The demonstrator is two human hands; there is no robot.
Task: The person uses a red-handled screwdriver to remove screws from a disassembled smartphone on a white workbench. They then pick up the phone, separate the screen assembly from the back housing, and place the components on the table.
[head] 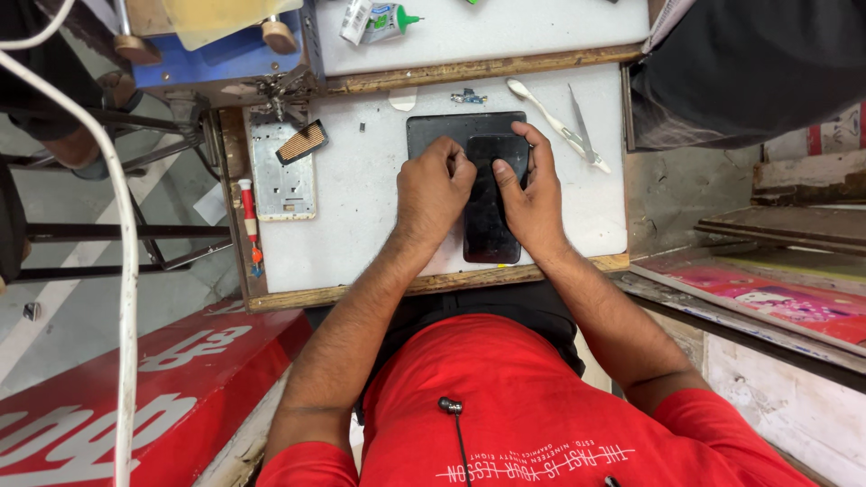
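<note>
Phone (488, 221) half hidden — left hand (433, 194), right hand (532, 203) fingers press its top; black mat (424, 131) beneath.

Red printed tee (541, 397), short sleeves

You get one view only, from the camera on your own head, looking almost straight down and close over the white worktop (361, 189), your red shirt (505, 397) filling its lower edge
</note>
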